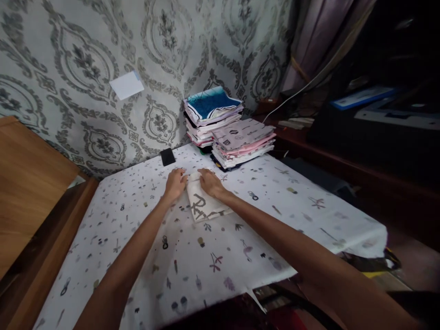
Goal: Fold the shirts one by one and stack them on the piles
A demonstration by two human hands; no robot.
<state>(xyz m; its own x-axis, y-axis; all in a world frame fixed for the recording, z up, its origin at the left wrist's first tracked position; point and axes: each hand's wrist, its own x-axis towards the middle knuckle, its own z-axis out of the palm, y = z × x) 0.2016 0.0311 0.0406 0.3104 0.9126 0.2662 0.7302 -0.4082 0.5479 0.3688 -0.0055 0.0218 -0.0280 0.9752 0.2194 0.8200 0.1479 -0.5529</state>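
A folded white cloth (pixel 200 201) with dark brush-like lettering lies on the patterned table cover, near the middle. My left hand (pixel 176 184) is at its far left corner, with the fingers bent in against the edge. At the far edge, my right hand (pixel 210 182) grips the cloth, its fingers curled over the top and its palm on the right part. Both forearms reach in from the near side, and the right one hides some of the cloth's right end.
Two stacks of folded fabric stand at the back: a taller one with a blue top piece (pixel 215 104) and a lower one with a pinkish-grey top (pixel 244 133). A black flat object (pixel 167 157) lies near the wall. Wooden furniture (pixel 30 183) borders the left side.
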